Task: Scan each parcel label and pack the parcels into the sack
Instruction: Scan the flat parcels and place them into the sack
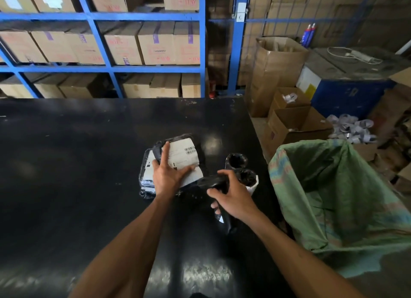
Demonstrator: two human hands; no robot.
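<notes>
Two black plastic parcels with white labels lie stacked on the black table (pixel 77 164). The top parcel (pixel 183 153) shows a barcode label facing up. The lower parcel (pixel 146 175) sticks out to the left beneath it. My left hand (pixel 169 173) rests on the top parcel with fingers spread, fingertips hooked over its left edge and thumb on the label. Just right of the parcels, my right hand (pixel 231 197) grips a black handheld scanner (pixel 211 182) by its handle. The green woven sack (pixel 333 186) stands open beside the table's right edge.
Two dark round objects (pixel 236 159) sit on the table just beyond the scanner. Open cardboard boxes (pixel 295 124) and a pile of label backing stand on the floor behind the sack. Blue shelving (pixel 100 68) with cartons runs behind the table.
</notes>
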